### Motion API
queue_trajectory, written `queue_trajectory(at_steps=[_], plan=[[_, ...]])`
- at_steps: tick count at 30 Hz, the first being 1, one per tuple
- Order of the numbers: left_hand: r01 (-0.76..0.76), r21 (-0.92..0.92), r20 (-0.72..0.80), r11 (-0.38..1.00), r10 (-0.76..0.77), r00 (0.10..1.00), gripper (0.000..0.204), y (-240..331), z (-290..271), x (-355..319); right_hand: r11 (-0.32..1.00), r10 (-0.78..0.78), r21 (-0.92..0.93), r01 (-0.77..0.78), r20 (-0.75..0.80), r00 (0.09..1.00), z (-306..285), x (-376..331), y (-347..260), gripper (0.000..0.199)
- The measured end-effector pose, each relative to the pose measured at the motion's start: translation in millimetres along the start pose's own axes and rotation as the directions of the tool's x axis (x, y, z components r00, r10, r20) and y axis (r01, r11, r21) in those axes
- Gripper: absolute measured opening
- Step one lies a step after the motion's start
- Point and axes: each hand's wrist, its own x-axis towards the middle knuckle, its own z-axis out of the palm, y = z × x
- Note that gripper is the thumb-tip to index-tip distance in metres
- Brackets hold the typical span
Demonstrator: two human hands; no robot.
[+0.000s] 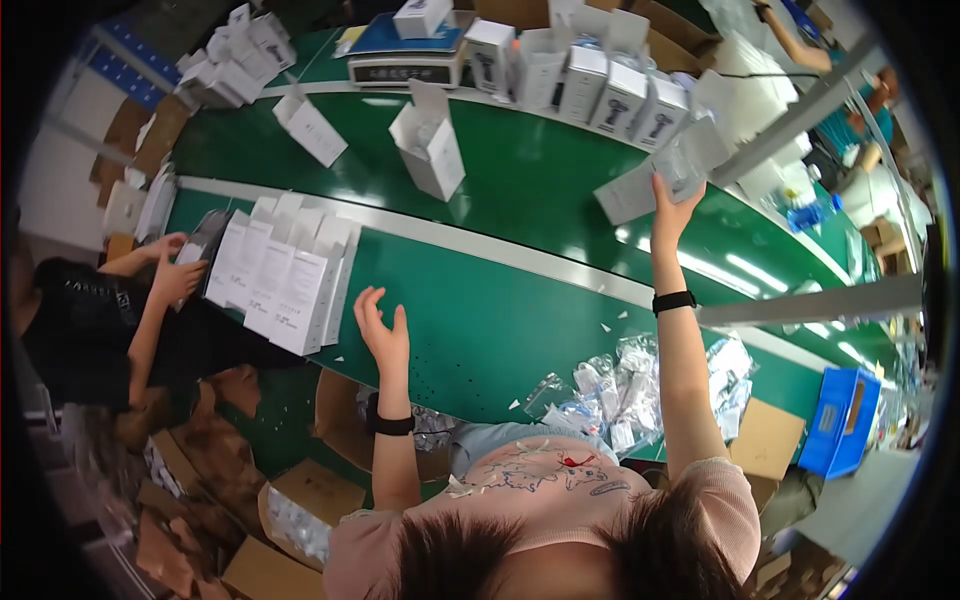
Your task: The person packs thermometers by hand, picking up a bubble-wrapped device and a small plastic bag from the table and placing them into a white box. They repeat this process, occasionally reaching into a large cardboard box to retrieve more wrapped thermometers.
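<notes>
Head view: both bare hands of the person are raised over the green surfaces, a dark band on each wrist
Right hand (676,212): closed on the near edge of an open white box (628,192), thumb on one side; the grip of the remaining fingers is partly hidden
Held box: tilted, over the right part of the far green surface (535,175), clear plastic (684,170) showing at its open end; cannot tell whether its base touches the surface
Left hand (385,335): fingers spread and loosely curled, holding nothing, above the near green table (455,300), just beside the row of white cartons (285,290)
Far surface, middle: an upright carton (430,160) with raised flaps; to its left, a tilted carton (312,132)
Near table, right: a heap of clear plastic bags (615,395), near the right forearm
Far edge: a scale (405,70) with a blue top, bearing a small white box (421,18); to its right, a line of printed white boxes (583,85)
Left side: a co-worker's hands (178,272) at the end of the carton row
</notes>
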Motion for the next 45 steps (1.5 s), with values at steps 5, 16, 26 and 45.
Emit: queue_trajectory(at_steps=[5,16,26,45], plan=[[-0.149,0.654,-0.159,0.741,0.328,0.931,0.072,-6.8,-38.4,47.8,0.847,-0.216,-0.467,0.255,0.136,0.967,24.7,-6.2,21.1,0.086],[-0.112,0.888,0.100,0.445,0.049,0.994,0.086,-31.1,-55.0,92.9,0.843,-0.117,-0.464,0.273,0.337,0.934,-48.1,-66.0,30.2,0.061],[-0.249,0.755,0.019,0.607,0.359,0.933,0.062,-38.7,-55.4,58.0,0.916,0.095,-0.370,0.158,0.580,0.809,-62.6,-203.8,-26.6,0.037],[0.138,-0.559,-0.466,0.817,-0.448,0.763,0.036,-226.0,-229.5,171.5,0.582,0.306,-0.048,0.812,0.938,-0.164,75.9,-348.9,-34.9,0.075]])
